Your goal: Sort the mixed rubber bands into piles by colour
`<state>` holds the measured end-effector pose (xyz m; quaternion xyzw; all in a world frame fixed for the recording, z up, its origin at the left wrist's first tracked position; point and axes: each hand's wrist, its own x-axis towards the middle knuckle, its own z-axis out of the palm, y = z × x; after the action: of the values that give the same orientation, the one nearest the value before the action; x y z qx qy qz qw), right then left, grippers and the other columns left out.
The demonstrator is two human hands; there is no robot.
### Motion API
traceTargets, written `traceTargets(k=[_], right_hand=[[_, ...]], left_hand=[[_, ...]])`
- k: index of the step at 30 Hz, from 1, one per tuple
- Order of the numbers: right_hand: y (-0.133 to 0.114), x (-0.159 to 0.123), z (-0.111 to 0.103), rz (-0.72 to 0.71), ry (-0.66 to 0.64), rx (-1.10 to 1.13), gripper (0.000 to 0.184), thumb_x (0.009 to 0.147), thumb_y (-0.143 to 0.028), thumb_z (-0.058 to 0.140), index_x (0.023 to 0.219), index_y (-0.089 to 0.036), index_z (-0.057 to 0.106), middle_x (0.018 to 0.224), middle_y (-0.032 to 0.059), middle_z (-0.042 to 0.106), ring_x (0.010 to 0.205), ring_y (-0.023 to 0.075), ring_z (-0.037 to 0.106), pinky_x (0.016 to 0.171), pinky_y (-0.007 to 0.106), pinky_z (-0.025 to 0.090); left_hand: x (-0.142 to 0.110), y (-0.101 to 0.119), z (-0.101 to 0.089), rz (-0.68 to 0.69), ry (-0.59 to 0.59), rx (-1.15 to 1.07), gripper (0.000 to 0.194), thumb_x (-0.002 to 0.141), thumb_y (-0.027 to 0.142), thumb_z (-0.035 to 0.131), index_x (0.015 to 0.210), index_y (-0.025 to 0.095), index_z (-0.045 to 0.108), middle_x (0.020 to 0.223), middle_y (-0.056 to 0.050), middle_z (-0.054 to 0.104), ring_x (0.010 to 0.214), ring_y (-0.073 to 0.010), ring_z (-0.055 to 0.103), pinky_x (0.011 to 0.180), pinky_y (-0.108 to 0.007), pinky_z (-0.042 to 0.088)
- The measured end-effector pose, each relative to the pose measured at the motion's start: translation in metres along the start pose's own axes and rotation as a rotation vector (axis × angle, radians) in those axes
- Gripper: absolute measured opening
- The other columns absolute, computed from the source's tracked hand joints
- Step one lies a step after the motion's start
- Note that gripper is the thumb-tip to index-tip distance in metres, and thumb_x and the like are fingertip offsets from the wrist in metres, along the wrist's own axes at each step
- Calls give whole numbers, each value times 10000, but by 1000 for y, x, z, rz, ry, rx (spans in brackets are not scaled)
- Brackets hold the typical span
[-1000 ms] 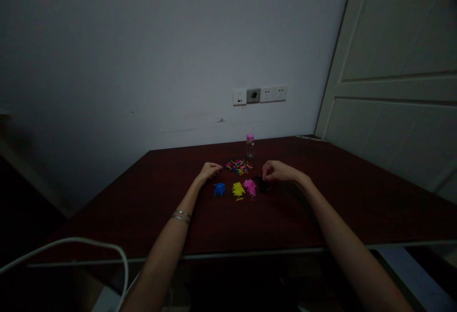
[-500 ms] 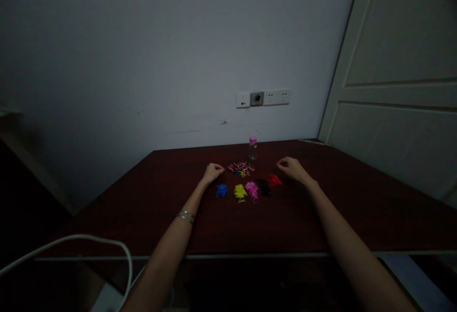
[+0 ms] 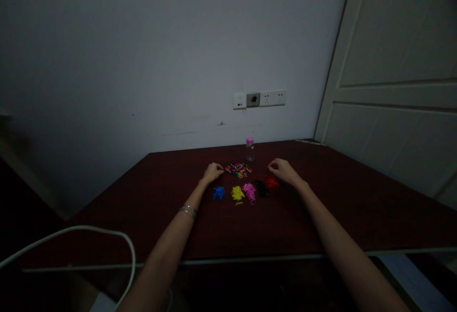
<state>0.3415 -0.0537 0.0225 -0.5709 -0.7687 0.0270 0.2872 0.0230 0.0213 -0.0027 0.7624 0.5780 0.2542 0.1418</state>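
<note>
A mixed pile of small colourful bands (image 3: 239, 170), like rubber bands, lies mid-table. At its left edge is my left hand (image 3: 213, 172), fingers pinched together; whatever is in them is too small to make out. My right hand (image 3: 283, 168) is also closed in a pinch, just behind and right of a red pile (image 3: 272, 182), and its fingertips are too dark to show any contents. Single-colour piles form a row nearer me: blue (image 3: 219, 192), yellow (image 3: 237, 194), pink (image 3: 249, 191) and black (image 3: 262, 188).
A clear bottle with a pink cap (image 3: 250, 149) stands behind the mixed pile. The dark red table (image 3: 143, 198) meets a wall with sockets (image 3: 259, 99). A white cable (image 3: 85, 228) loops at the front left, and a pale panelled door (image 3: 389, 93) is on the right.
My right hand has moved a little left, towards the mixed pile and red pile. My left hand stays by the mixed pile. The whole view has shifted slightly.
</note>
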Motion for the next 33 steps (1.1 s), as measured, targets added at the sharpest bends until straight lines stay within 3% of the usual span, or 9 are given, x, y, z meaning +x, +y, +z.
traceTargets(k=[7,15,23,27,33], right_hand=[[-4,-1,1,-3,-4,-2,236,762,-257,470,808,-134,666,898,98,629,837,180,564,756,227,399],[-2,1,4,-27,18,4,212,754,-237,482,788,-138,666,855,87,637,787,165,578,714,216,412],[-6,2,3,-57,17,0,214,763,-231,481,787,-132,668,853,97,638,794,178,583,724,237,422],[-9,2,1,-75,37,16,207,765,-228,486,777,-133,670,851,95,637,793,182,582,734,251,424],[-22,4,4,-158,81,135,183,769,-245,516,805,-155,671,837,73,635,775,173,585,726,268,439]], left_hand=[[-4,6,1,-46,21,43,218,697,298,587,851,187,696,896,-77,671,851,-204,592,696,-245,412],[-7,11,0,-119,34,49,197,728,250,552,849,202,700,924,-48,674,875,-175,590,743,-221,413],[-3,-2,0,-21,94,-133,205,717,212,550,822,122,701,856,-82,685,799,-172,612,732,-230,432],[-2,-3,-4,-44,133,-236,187,694,201,574,792,105,701,837,-89,686,791,-179,613,739,-244,437],[-2,13,-17,-13,162,-448,203,670,225,605,781,81,696,755,-83,676,677,-140,587,642,-220,425]])
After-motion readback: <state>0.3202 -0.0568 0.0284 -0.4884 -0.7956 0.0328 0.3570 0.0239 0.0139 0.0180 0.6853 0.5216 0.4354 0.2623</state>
